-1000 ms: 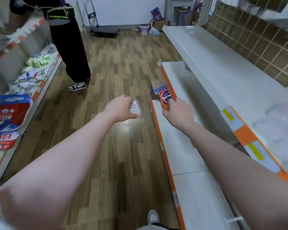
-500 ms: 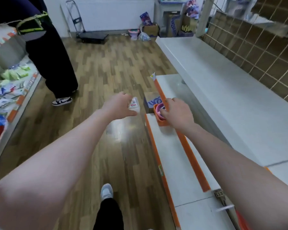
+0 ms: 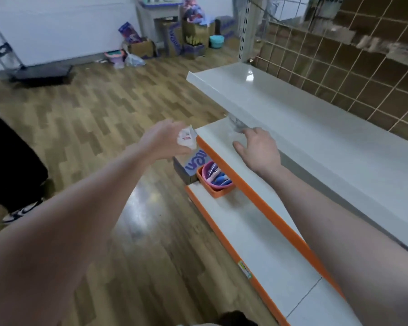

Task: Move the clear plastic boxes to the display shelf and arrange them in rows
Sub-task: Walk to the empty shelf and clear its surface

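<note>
The left hand is held out over the wooden floor, just off the near corner of the middle shelf, and its fingers and thumb are curled round a small clear plastic box — the box shows a white label with red print, turned toward the camera. It sits tilted in the grip, its long axis running roughly from upper left to lower right, the lower end pointing down toward the orange edge strip of that shelf; blur keeps me from telling its exact outline. The right hand reaches onto the middle shelf, palm down with the thumb spread to the left and the fingers stretched forward under the lip of the top shelf. At its fingertips lies something pale and see-through, too smeared to name, and I cannot tell whether the fingers have hold of it or only touch it. Below, on the lowest shelf, an orange basket holds pink and blue items, and a cardboard carton with blue lettering stands on the floor just beside it. At the left edge a second person's dark trouser leg and a black-and-white shoe are visible.
</note>
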Available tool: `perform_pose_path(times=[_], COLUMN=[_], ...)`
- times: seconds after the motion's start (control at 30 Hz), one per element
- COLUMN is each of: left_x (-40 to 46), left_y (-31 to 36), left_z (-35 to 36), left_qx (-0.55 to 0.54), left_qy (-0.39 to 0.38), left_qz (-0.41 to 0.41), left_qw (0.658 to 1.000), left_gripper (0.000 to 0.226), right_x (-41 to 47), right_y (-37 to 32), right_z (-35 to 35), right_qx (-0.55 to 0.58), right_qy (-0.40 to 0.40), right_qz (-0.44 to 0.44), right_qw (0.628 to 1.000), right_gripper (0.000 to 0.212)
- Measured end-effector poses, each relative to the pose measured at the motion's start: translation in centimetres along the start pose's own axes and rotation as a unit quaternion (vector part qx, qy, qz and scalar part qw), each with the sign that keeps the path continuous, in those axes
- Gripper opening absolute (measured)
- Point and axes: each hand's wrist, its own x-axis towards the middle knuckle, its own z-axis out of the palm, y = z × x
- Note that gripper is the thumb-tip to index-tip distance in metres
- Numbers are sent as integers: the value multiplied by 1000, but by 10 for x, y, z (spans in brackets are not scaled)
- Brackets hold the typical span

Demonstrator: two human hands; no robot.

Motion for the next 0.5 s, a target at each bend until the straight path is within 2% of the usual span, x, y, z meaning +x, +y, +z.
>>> perform_pose_path(times=[0.07, 0.2, 0.5], left_x=[21, 60, 165], left_y=[-9, -19, -33], left_z=[-4, -5, -12], left_qx=[8, 9, 16], left_qy=[-11, -32, -30], left_qz=[27, 66, 105], left_qw=[1000, 997, 994], left_gripper=[36, 49, 48], right_x=[14, 40, 132], right_y=[-6, -11, 3], right_z=[2, 3, 10], right_qx=[-2, -14, -21], right_qy=[5, 13, 25], right_qz=[18, 49, 81], right_qw=[1000, 999, 996], right_gripper=[45, 46, 45])
